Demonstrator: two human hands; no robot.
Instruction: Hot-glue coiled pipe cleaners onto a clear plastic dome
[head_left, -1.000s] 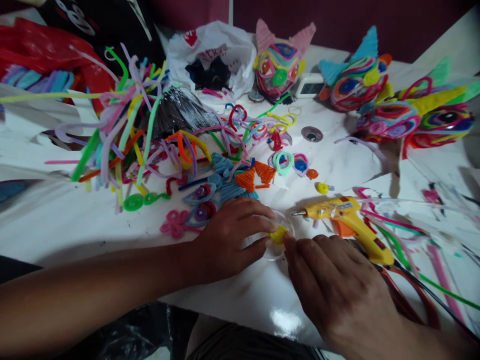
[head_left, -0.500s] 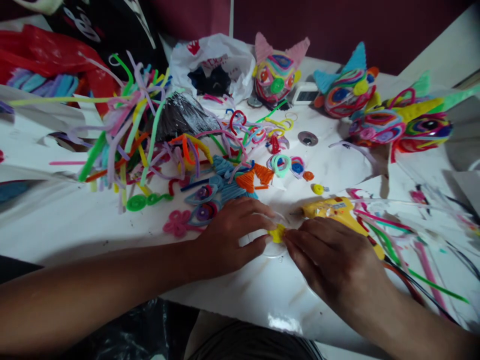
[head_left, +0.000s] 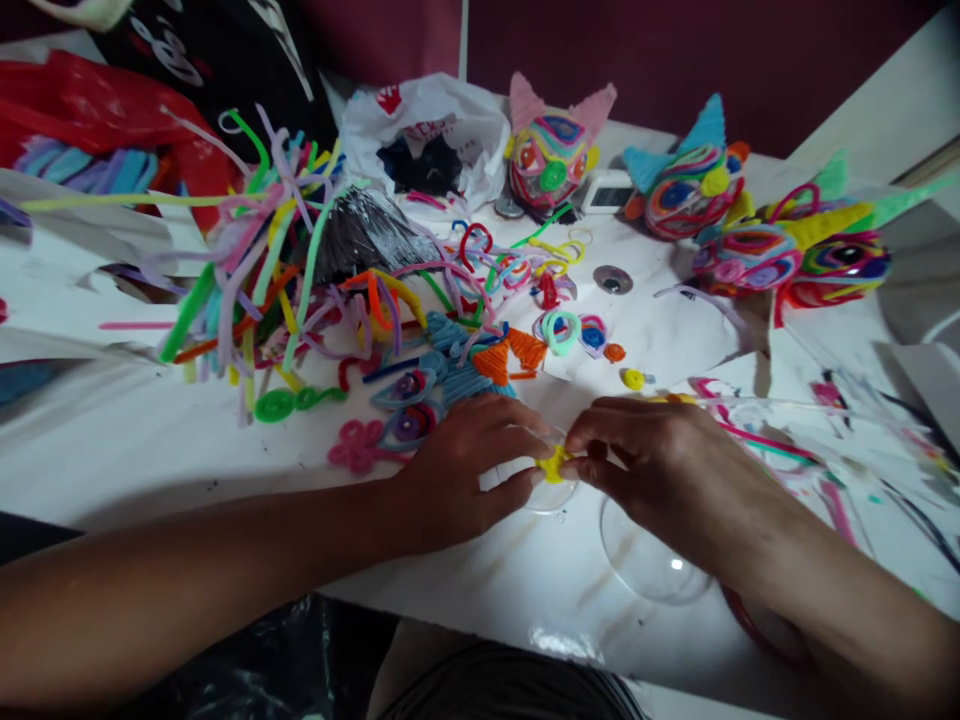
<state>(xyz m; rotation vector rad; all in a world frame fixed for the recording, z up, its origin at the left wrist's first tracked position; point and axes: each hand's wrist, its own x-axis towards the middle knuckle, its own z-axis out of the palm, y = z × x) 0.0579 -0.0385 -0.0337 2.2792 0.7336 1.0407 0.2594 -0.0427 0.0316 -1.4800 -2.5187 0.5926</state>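
Observation:
A small yellow pipe cleaner piece [head_left: 553, 464] is pinched between my two hands at the middle of the table. My left hand [head_left: 472, 455] holds its left side between thumb and fingers. On the other side, the thumb and fingertips of my right hand [head_left: 645, 450] close on its right edge. Just beneath them sits a clear round plastic piece [head_left: 551, 503]. A second clear plastic dome [head_left: 652, 565] lies under my right wrist. Left of my left hand are purple and blue coiled eye shapes [head_left: 410, 424] and a pink pipe cleaner flower [head_left: 356, 445].
A large heap of coloured pipe cleaners [head_left: 262, 260] spreads across the left. Decorated animal-like heads [head_left: 551, 155] stand at the back and right. A white plastic bag [head_left: 472, 130] is behind. The yellow glue gun [head_left: 675, 398] is mostly hidden by my right hand; strips and cords lie beyond.
My right hand has turned and shifted up slightly, now covering most of the glue gun and uncovering the second clear dome. My left hand stays almost still on the yellow piece.

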